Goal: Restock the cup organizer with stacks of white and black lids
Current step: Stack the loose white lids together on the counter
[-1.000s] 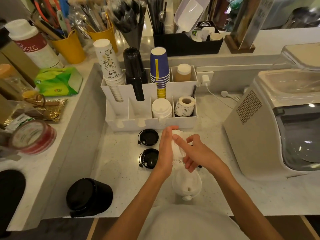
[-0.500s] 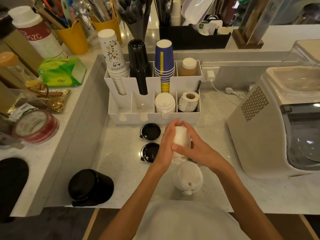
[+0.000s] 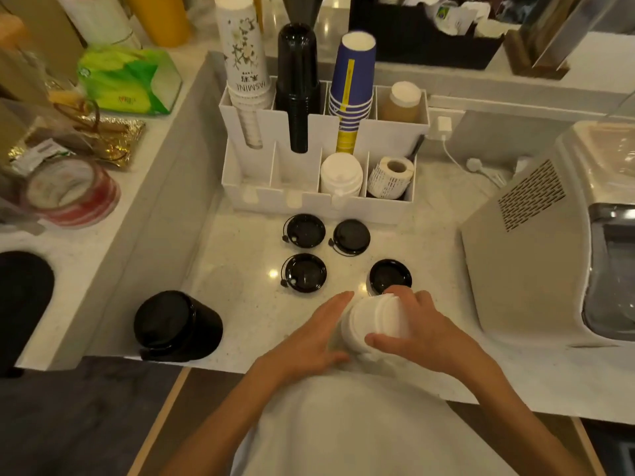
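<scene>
White lid stack between both hands; cup reads "JASMINE".

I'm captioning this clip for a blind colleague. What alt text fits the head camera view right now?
Both hands, left hand and right hand, clasp a stack of white lids at the near counter edge. Four black lids lie loose before a white cup organizer holding cup stacks, one stack of white lids and a label roll.

4 loose lids lie on the counter before the organizer, a lid stack inside it.
</scene>
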Motion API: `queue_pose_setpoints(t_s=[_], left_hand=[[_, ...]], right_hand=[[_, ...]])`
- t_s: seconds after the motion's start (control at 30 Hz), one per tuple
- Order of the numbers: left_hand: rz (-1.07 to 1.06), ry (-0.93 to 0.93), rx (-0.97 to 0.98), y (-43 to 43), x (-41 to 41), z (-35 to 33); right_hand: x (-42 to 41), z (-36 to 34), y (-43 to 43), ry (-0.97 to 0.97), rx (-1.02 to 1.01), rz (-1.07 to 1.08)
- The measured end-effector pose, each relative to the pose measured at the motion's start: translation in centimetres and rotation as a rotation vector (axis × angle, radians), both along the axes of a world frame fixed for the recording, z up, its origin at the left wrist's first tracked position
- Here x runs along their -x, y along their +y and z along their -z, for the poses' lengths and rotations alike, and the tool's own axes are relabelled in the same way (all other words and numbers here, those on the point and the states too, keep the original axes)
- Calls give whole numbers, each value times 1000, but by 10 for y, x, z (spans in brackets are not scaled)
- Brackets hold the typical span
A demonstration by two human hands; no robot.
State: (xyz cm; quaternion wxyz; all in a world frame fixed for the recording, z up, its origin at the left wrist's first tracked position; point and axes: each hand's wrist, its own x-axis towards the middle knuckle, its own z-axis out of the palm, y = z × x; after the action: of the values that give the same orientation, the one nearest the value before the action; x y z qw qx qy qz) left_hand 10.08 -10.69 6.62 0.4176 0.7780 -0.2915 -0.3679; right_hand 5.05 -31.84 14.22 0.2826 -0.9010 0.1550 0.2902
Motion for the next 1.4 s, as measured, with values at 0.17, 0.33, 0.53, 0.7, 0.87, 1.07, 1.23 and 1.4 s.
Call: queue_pose_setpoints(t_s=[0.17,0.33,0.53,0.7,0.87,1.07,1.23,1.4], left_hand=[[-72,141,30,-25,11,24],[-70,113,46,-33,3,29],[-141,148,87,-37,9,36],[-204,101,89,-40,11,38],[-216,87,57,-41,13,43],[-241,50,61,-41,14,45],[-226,51,75,-40,12,48],[-212,55,70,-40,11,45]], right_hand=[[-7,14,22,-7,132,-17],[-16,26,29,41,243,0],[-22,29,34,61,271,20],[-20,31,36,66,260,63],[-19,30,42,54,301,103],[-17,29,54,23,429,140],[-16,29,53,49,426,113],[-15,16,17,6,260,-95]])
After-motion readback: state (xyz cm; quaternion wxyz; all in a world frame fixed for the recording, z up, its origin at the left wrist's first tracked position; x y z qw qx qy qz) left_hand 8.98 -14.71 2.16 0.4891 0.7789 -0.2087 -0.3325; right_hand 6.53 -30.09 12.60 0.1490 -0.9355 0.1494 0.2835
